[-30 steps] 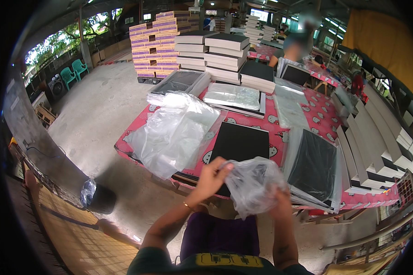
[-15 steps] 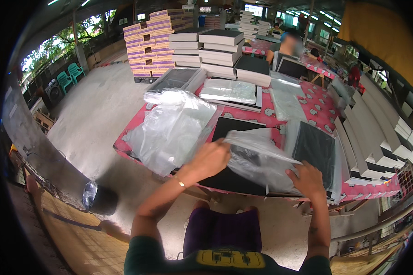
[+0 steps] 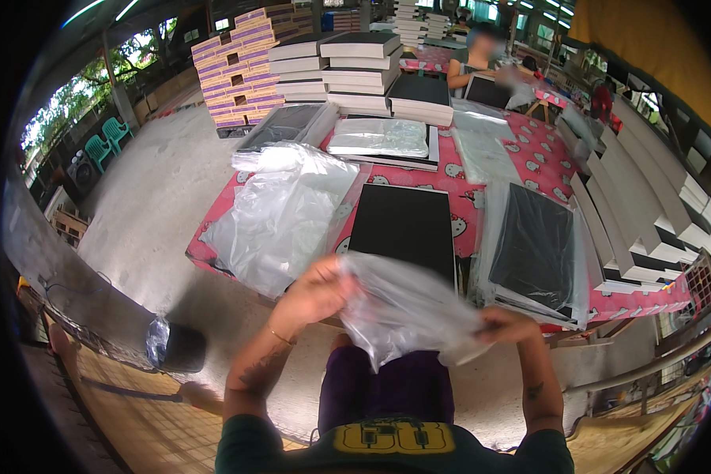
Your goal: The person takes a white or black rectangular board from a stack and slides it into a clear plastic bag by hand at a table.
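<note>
Head view: left hand (image 3: 316, 294) and right hand (image 3: 507, 325) clamped on opposite ends of a clear plastic bag (image 3: 407, 306), held up by the desk (image 3: 539, 150)'s near edge. Wrapped stack (image 3: 531, 245) at right reads as done; black board (image 3: 403, 225) in front still unbagged. Bag: seemingly empty, thin, crumpled, shiny (right end blurred).

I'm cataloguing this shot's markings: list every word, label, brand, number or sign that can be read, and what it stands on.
Dark green shirt: large yellow print; characters not copied here.
Stacked cartons: purple-banded print, too small to read.
Clear plastic bag: partly blurred; no lettering visible.
Black board: no lettering visible.
</note>
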The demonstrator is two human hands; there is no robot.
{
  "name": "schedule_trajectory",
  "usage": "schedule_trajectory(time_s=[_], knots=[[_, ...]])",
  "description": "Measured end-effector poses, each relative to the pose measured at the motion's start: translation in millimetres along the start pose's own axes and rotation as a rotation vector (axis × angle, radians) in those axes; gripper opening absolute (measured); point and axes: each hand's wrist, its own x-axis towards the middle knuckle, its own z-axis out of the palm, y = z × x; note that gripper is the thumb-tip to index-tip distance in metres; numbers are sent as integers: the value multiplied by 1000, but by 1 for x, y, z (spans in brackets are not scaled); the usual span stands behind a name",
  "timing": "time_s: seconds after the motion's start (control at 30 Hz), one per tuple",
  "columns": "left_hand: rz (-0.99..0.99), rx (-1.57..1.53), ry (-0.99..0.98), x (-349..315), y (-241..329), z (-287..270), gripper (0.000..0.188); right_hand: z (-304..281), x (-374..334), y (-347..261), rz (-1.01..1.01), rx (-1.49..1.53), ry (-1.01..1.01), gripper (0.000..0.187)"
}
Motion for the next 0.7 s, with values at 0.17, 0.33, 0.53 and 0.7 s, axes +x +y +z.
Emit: schedule_trajectory(time_s=[0.17, 0.33, 0.53, 0.7], knots=[[-490, 249, -84, -5, -28, -26, 44, 11, 2, 40, -404, 909, 310, 18], [-62, -260, 123, -15, -37, -31, 15, 40, 1, 70, -36, 725, 436, 19], [-419, -105, 333, -67, -70, -64, 12, 62, -9, 64, -107, 973, 334, 29], [-165, 399, 653, -77, -122, -37, 16, 126, 19, 97, 285, 204, 1045, 24]])
